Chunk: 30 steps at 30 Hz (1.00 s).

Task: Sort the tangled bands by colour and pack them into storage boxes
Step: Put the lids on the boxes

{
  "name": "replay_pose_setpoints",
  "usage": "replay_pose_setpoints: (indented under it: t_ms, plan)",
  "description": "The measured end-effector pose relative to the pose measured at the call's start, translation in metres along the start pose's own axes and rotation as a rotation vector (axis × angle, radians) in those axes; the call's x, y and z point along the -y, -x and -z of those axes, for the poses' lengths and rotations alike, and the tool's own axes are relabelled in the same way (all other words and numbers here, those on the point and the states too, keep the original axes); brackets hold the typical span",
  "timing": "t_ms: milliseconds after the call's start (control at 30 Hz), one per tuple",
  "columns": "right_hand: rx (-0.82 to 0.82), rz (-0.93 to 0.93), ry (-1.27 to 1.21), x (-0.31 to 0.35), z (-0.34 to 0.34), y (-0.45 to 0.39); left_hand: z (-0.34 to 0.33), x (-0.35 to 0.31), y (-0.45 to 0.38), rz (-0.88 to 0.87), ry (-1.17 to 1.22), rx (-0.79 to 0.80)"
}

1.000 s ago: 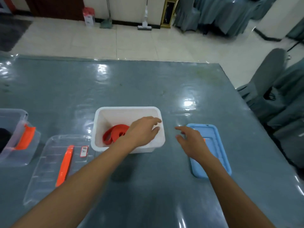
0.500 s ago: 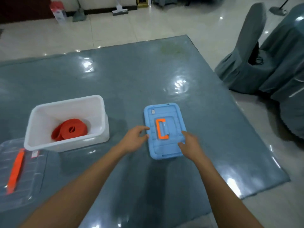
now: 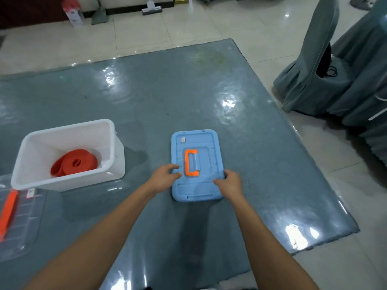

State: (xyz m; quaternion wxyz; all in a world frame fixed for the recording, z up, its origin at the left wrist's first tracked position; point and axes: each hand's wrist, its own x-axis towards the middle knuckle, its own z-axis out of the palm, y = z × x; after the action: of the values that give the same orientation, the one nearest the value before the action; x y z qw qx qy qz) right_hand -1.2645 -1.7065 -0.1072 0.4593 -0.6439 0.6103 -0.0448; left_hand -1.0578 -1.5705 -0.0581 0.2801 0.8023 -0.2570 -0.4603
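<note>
A blue lid [image 3: 201,143] with an orange handle [image 3: 191,163] lies flat on the grey table. My left hand [image 3: 165,176] grips its left edge, thumb and fingers pinching the rim. At the lid's right edge my right hand [image 3: 229,183] holds on as well. To the left stands an open white storage box [image 3: 117,149] with a coiled red band [image 3: 74,163] lying inside.
A clear lid [image 3: 23,222] with an orange strip [image 3: 8,212] lies at the left edge. The table [image 3: 188,97] ends close on the right and near side. Chairs in grey covers [image 3: 326,65] stand to the right on the tiled floor.
My left hand left the white box and went to the blue lid. Both hands now hold the lid's edges. My view swung right and down.
</note>
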Motion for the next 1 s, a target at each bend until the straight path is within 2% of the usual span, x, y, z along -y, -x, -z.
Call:
replay_pose_setpoints:
  t_ms: [133,300,400,500,633,767,900,1000]
  plan:
    - [-0.091,0.023,-0.092,0.011,-0.001,0.01,0.003,0.005,0.002,0.001,0.036,-0.003]
    - [-0.095,0.068,-0.152,0.029,0.016,0.023,0.013,0.004,0.01,-0.053,0.09,-0.05]
    - [-0.124,0.133,-0.176,0.034,0.031,0.023,0.028,-0.008,0.012,-0.182,0.036,-0.175]
    - [-0.12,0.219,-0.152,0.045,0.043,0.026,0.053,-0.024,0.016,-0.386,-0.121,-0.35]
    - [-0.036,0.376,-0.121,0.064,0.049,0.03,0.089,-0.035,0.026,-0.479,-0.272,-0.447]
    - [0.021,0.5,-0.116,0.091,0.042,0.037,0.115,-0.034,0.048,-0.497,-0.105,-0.463]
    - [0.038,0.561,-0.118,0.124,0.024,0.049,0.149,-0.011,0.065,-0.502,0.066,-0.557]
    - [-0.016,0.607,-0.164,0.157,-0.008,0.061,0.179,0.011,0.075,-0.453,0.184,-0.63]
